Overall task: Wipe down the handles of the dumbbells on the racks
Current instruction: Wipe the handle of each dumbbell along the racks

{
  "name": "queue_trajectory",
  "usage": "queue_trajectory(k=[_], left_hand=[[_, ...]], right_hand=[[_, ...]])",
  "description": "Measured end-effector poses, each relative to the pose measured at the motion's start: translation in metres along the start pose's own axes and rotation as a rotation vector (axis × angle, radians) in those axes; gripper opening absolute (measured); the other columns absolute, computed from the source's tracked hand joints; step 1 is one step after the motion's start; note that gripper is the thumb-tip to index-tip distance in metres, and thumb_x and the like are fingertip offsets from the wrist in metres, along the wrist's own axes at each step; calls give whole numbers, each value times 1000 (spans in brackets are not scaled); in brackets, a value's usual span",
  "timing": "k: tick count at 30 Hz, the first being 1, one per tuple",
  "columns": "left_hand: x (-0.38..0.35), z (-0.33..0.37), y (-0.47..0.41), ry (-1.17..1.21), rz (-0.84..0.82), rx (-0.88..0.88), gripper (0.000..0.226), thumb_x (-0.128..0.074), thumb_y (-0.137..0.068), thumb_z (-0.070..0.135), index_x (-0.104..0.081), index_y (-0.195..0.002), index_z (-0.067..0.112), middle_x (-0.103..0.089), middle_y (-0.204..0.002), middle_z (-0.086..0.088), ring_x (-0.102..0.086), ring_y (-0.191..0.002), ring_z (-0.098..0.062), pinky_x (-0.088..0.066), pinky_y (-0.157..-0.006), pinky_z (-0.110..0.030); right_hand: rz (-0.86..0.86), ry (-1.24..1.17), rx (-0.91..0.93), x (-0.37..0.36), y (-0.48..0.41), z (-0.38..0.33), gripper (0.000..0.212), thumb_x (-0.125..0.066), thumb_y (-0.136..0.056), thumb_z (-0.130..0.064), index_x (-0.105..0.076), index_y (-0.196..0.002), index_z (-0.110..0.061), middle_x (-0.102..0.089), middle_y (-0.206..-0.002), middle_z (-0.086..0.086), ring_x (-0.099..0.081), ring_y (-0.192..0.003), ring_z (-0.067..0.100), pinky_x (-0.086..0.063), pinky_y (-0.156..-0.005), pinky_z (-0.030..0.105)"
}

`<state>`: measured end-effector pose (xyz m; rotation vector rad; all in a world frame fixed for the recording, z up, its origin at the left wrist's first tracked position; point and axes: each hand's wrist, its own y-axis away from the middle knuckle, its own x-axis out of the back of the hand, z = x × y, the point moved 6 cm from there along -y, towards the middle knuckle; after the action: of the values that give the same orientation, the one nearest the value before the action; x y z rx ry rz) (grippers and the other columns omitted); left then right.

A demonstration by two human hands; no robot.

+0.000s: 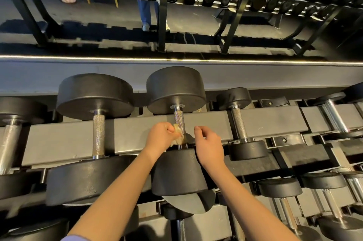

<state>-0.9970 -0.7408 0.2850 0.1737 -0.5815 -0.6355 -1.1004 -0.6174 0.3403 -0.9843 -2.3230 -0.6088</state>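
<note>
The left hand (160, 134) pinches the cloth (177, 132) against the handle (178, 121), whose axis runs away from the person. The right hand (208, 144) hovers beside it, fingers loosely curled, holding nothing.

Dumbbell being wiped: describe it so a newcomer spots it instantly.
On the grey rack, upper row, find the big-headed dumbbell at centre, left of a smaller dumbbell. Only its knurled handle has a yellowish cloth held against it by the left hand.

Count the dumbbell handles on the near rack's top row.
5. Left-edge handle; second handle; middle handle, against which the left hand holds a cloth; thin handle right of it; far-right handle. More may be cut off at the right edge.
</note>
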Motion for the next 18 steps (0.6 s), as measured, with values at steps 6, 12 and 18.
queue_trajectory(k=[6,12,18], left_hand=[[12,12,-17,102,117,-22,14,-69,-84,17,-61,-73,17,-58,-69,4,-53,-66,-12,-41,-62,-26],[2,-3,-4,91,-71,24,35,-73,-82,11,-50,-56,16,-44,-55,4,-41,-51,-8,-35,-49,-16],[5,-6,8,-49,-259,7,32,-75,-80,14,-54,-55,14,-46,-54,2,-44,-55,-9,-37,-58,-22]], right_hand=[[11,-35,15,-1,-1,1,29,-43,-98,-36,-66,-97,-19,-64,-84,-3,-57,-75,10,-38,-58,25],[4,-32,36,0,-1,-1,26,-44,-98,-33,-65,-91,-19,-63,-78,-3,-56,-72,11,-37,-56,26],[-22,-29,56,0,1,-3,23,-44,-98,-28,-66,-99,-21,-64,-86,-5,-57,-79,11,-43,-65,27]])
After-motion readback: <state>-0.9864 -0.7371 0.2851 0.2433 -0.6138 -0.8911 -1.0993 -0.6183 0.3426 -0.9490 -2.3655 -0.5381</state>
